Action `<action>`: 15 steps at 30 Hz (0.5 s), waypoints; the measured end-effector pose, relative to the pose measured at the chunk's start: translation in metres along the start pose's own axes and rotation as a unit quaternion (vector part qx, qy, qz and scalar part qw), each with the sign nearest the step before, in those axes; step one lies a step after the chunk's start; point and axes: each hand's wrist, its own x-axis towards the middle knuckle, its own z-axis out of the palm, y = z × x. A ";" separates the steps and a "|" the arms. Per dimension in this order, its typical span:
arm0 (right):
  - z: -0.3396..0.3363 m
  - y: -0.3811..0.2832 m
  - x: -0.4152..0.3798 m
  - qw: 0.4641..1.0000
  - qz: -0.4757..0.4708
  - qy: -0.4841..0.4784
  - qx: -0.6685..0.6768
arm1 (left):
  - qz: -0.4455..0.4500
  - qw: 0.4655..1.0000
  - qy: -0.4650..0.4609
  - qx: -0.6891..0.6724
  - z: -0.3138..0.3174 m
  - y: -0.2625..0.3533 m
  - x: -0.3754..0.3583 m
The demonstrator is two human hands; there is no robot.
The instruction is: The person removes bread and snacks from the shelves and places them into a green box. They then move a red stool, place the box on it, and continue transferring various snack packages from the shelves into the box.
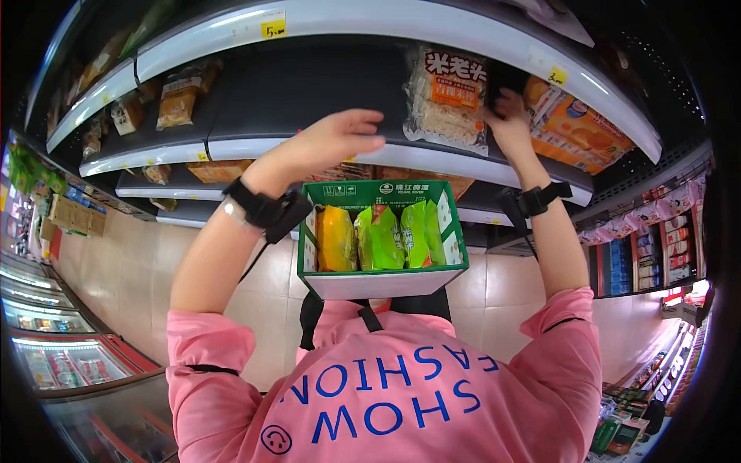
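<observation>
Head view: we have left hand [328, 140] empty, fingers loosely open; right hand [508, 125] open at the rice-cake pack's [446, 96] edge, contact unclear, pack shelved [309, 89] label-out, presumably for readability.

Head feed, I log one pack [446, 104]: clear plastic, pale puffed pieces visible inside, large white dark-edged characters at the top, orange label below. Appears sealed. It sits on the shelf [316, 89], its lower end at the pale front edge, print upright in my view. Whether it lies flat or leans back, I cannot tell. Its right side is beside the right hand [505, 119]; contact unclear.
</observation>
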 end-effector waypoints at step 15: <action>-0.003 -0.013 0.003 0.929 0.278 -0.186 0.160 | -0.047 0.993 0.096 -0.055 0.033 0.010 0.099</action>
